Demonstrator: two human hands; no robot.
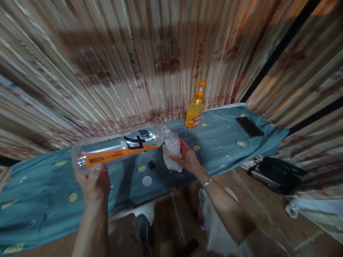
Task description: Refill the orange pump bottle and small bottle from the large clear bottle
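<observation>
My left hand (95, 184) is closed around the base end of a large clear plastic bottle (115, 148) with a silver and orange label. The bottle lies nearly level in the air, its neck pointing right. That neck meets the top of a small clear bottle (173, 142), which my right hand (187, 157) grips from the right. A white tissue (171, 162) sits beneath or against the small bottle. Whether liquid is passing between the two mouths is too blurred to tell. A black cap (151, 164) and a white round lid (147, 181) lie on the cloth nearby.
An orange pump bottle (195, 110) stands at the back of the green patterned cloth (214, 142). A dark phone (249, 126) lies to the right. Pleated curtains (166, 60) hang close behind. A black bag (278, 175) rests at lower right.
</observation>
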